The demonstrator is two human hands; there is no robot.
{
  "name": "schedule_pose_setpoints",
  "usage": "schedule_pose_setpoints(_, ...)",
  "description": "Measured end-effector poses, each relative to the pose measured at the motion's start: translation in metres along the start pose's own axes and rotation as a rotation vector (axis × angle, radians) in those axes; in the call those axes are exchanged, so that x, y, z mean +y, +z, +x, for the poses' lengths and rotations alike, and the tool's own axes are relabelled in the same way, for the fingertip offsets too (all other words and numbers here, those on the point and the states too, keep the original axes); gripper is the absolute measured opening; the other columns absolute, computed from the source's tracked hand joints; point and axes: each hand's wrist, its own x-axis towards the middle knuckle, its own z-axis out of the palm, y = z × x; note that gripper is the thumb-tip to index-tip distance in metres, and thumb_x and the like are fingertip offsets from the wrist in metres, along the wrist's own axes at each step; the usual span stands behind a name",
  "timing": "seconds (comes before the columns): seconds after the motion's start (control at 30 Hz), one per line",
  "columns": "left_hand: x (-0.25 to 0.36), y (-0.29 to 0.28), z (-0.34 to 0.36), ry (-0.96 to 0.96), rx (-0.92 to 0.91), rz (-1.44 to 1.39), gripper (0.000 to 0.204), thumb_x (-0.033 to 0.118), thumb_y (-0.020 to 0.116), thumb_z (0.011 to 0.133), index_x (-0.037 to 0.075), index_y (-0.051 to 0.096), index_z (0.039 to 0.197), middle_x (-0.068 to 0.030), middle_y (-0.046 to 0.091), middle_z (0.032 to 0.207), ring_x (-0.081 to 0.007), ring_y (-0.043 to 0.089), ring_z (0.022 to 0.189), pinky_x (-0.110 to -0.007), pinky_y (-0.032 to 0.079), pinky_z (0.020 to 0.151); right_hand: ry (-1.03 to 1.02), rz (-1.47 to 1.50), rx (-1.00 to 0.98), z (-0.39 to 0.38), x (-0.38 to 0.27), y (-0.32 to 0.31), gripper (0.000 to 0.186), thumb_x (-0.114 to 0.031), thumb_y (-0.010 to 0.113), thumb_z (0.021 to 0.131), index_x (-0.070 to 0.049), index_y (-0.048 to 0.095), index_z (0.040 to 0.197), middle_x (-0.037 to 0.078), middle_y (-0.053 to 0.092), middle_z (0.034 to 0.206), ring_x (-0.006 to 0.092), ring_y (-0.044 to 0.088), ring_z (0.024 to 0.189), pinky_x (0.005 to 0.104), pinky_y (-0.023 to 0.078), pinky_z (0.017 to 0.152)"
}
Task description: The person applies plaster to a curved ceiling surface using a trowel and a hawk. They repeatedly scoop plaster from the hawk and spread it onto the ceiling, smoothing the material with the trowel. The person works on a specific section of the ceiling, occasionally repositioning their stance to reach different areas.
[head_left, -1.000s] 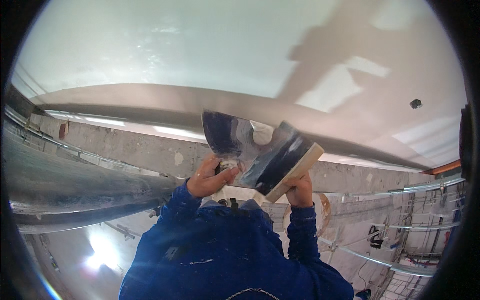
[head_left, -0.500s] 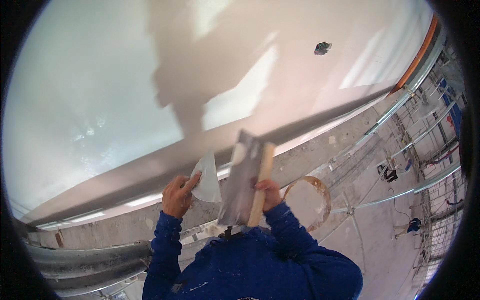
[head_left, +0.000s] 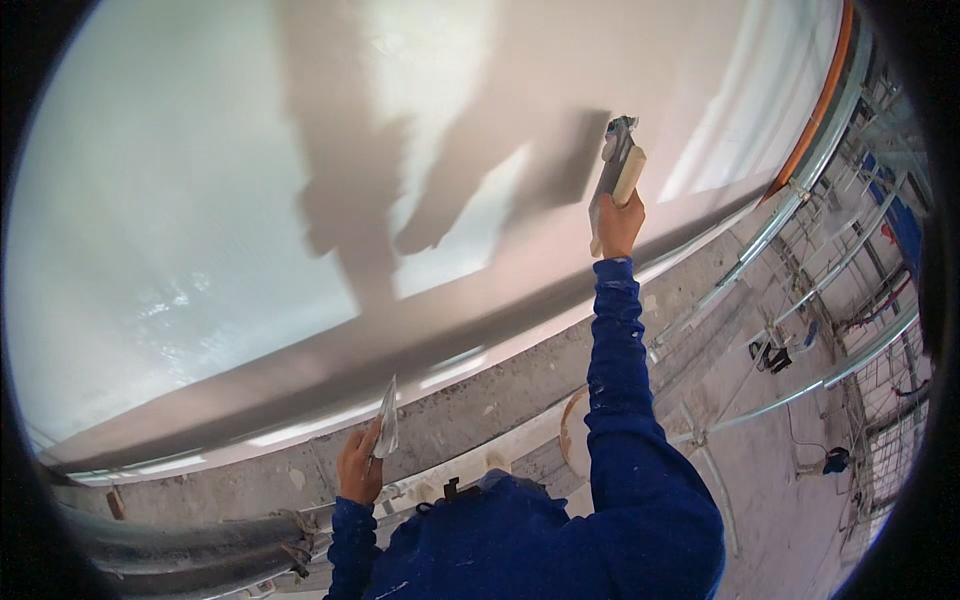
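My right hand [head_left: 620,225] is stretched up, shut on a wide metal trowel [head_left: 612,175] with a pale wooden handle, held edge-on at the white wall [head_left: 170,180]. A small dark patch [head_left: 619,124] on the wall shows at the trowel's upper end; whether they touch I cannot tell. Low at the left, my left hand [head_left: 359,460] grips a metal scraper [head_left: 388,425], pointed upward in front of the wall's lower edge. The shadows of my arms and tools fall across the wall.
Metal rails [head_left: 820,383] and scaffolding [head_left: 880,270] run along the right, with an orange strip [head_left: 820,110] beside the wall. A grey ledge [head_left: 300,470] runs below the wall. Thick grey pipes [head_left: 170,550] lie lower left; a round brown-rimmed object [head_left: 570,425] is partly behind my right arm.
My hands have moved apart: the right has risen with the wooden-handled trowel to the dark patch, while the left has dropped lower with the scraper. The view has turned toward the right.
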Motion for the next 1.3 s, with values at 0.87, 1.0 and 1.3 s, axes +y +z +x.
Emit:
schedule_pose_setpoints(0.87,-0.024,-0.048,-0.021,-0.012,0.184,-0.184,0.045,-0.002,0.054,0.071,0.007,0.053,0.115,-0.0153,0.054,0.082,-0.0294,0.055,0.073,-0.032,0.043,0.066,-0.212,-0.076,0.023,-0.141,-0.132,0.143,0.081,0.005,0.054,0.059,-0.010,0.026,0.134,0.025,0.035,0.120,0.0407,0.038,0.106,0.0457,0.032,0.091)
schedule_pose_setpoints(1.0,-0.023,-0.057,-0.031,-0.107,0.269,-0.395,0.033,0.002,0.054,0.077,0.000,0.053,0.110,-0.0137,0.054,0.082,-0.0259,0.055,0.074,-0.032,0.043,0.067,-0.148,-0.175,-0.019,-0.199,-0.183,0.176,0.086,-0.001,0.059,0.060,-0.009,0.019,0.136,0.028,0.034,0.118,0.0435,0.036,0.103,0.0502,0.029,0.088)
schedule_pose_setpoints(1.3,-0.008,-0.083,-0.048,-0.436,0.622,-0.584,0.021,0.017,0.061,0.075,0.001,0.057,0.089,-0.0058,0.056,0.075,-0.0122,0.050,0.061,-0.025,0.040,0.058,-0.248,0.055,-0.445,-0.309,-0.251,0.181,0.085,0.001,0.063,0.060,-0.006,0.022,0.134,0.025,0.037,0.118,0.0374,0.032,0.112,0.0457,0.022,0.096)
